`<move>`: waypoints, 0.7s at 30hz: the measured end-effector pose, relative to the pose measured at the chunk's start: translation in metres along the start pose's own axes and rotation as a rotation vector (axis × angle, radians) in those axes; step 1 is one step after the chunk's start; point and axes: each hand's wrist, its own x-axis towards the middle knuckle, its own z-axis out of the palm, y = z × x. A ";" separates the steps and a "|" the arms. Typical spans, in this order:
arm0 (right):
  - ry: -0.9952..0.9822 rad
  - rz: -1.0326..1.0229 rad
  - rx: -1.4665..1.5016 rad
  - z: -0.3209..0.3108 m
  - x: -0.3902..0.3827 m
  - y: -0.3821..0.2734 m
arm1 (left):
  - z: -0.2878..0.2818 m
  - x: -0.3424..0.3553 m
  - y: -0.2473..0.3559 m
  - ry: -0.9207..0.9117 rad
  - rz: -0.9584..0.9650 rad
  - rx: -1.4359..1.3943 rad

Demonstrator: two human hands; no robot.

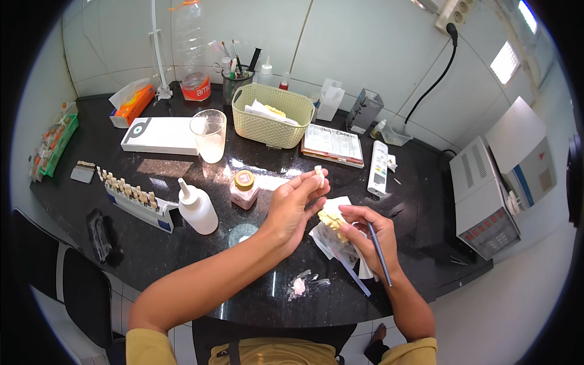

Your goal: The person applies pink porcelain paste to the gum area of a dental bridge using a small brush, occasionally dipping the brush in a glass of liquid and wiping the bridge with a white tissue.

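My left hand (298,204) is closed, pinching a small cream-coloured, tooth-like piece (319,174) between thumb and fingertips. Just to its right, my right hand (372,236) grips a pale yellow, bumpy dental cast (331,218). A slim dark-blue handled tool (378,254) is also held in that hand, slanting down toward the wrist; its tip cannot be made out. Beneath the hands lie crumpled white tissue (325,237) and a long pale violet strip (356,275). Nearer to me, a soft pink lump (298,286) sits on clear film on the black table.
Left of my arm stand a white squeeze bottle (198,210), a jar of pink powder (244,191) and a tooth shade guide (137,201). Farther back are a glass tumbler (210,137), a green basket (267,131) and a flat case (332,146). A grey-white machine (486,194) is at right.
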 end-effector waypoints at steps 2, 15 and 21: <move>0.001 -0.039 0.016 0.006 -0.002 0.002 | 0.008 0.007 -0.008 0.002 0.024 -0.061; 0.077 -0.274 -0.328 0.015 -0.007 0.004 | 0.014 0.006 -0.011 0.072 0.028 -0.074; -0.207 -0.205 -0.659 -0.006 -0.015 -0.014 | 0.005 0.004 -0.001 0.145 0.048 -0.083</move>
